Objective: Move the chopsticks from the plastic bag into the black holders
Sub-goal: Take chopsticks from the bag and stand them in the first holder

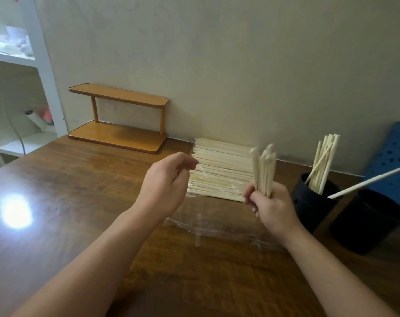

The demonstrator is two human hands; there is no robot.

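Note:
A flat stack of pale wooden chopsticks (219, 170) lies on the table by the wall, on a clear plastic bag (217, 227) that spreads toward me. My right hand (272, 207) grips an upright bundle of chopsticks (264, 170) just right of the stack. My left hand (167, 184) hovers at the stack's left end, fingers loosely curled, holding nothing. Two black holders stand at the right: the nearer-left holder (308, 202) has several chopsticks standing in it, and the right holder (366, 227) has one chopstick (366, 183) leaning across its rim.
A brown wooden table (57, 202) carries everything. An orange two-tier shelf (118, 117) stands against the wall at the back left. A blue perforated object (393, 161) leans at the far right. White shelving (22, 65) is at the left.

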